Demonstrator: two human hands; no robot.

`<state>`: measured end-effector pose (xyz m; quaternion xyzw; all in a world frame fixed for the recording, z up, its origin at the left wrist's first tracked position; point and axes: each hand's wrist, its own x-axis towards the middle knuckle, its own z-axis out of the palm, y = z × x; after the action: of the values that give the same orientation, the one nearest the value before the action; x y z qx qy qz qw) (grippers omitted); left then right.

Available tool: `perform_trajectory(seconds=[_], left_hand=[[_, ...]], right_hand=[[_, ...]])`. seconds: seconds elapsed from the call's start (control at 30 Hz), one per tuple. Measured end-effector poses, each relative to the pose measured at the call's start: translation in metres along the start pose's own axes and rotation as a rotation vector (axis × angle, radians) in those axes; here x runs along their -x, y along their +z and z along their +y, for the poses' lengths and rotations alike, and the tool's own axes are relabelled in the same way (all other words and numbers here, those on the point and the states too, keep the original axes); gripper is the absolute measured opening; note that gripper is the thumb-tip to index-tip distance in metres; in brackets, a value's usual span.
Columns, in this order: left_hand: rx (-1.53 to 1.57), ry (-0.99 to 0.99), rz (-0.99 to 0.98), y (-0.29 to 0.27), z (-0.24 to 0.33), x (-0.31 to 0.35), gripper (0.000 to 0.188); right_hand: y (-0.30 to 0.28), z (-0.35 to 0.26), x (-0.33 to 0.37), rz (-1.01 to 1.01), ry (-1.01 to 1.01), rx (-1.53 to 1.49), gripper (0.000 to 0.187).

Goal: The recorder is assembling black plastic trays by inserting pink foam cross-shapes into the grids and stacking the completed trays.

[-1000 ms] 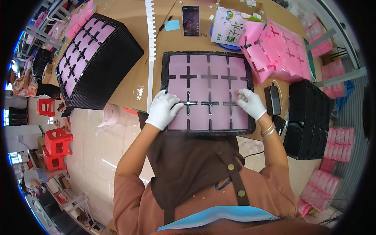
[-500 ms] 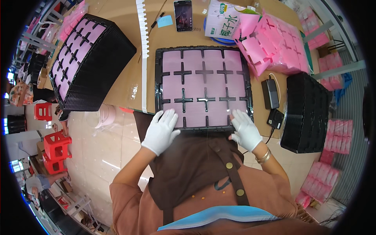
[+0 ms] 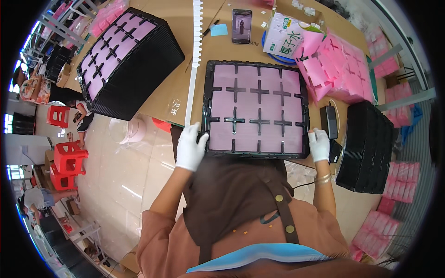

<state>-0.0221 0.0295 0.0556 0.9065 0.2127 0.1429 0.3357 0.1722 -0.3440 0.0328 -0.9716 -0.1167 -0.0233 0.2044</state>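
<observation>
A black plastic tray (image 3: 234,119) lies in front of me, its cells lined with pale pink sheet pieces (image 3: 245,98) between raised black crosses. My left hand (image 3: 190,149), in a white glove, is closed at the tray's near left corner, thumb against the rim. On the opposite side, my right hand (image 3: 320,145), gloved too, has its fingers bent at the near right edge. The undersides of both grips are hidden.
A tall stack of black trays (image 3: 143,69) with pink sheets on top stands left; another black stack (image 3: 368,148) stands right. Beyond are a phone (image 3: 241,27), a white notched strip (image 3: 194,65), a carton (image 3: 283,39), pink cut sheets (image 3: 340,65) and a power adapter (image 3: 329,121).
Both hands have moved from on top of the tray's near edge outward to its left and right sides. The whole view has shifted, so the tray sits further right in it.
</observation>
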Motion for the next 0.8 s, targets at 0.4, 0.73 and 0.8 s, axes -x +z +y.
perform_trajectory(seconds=[0.4,0.73,0.8], left_hand=[[0.822,-0.385,0.160,-0.047,0.012,0.018,0.044],[0.829,-0.227,0.785,-0.258,-0.102,-0.072,0.031],[0.700,-0.286,0.931,-0.278,-0.129,-0.094,0.029]], right_hand=[[-0.020,-0.039,0.017,0.098,0.035,-0.580,0.034],[-0.015,-0.140,0.009,-0.149,-0.356,-0.810,0.023],[-0.006,-0.141,0.012,-0.163,-0.373,-0.781,0.017]])
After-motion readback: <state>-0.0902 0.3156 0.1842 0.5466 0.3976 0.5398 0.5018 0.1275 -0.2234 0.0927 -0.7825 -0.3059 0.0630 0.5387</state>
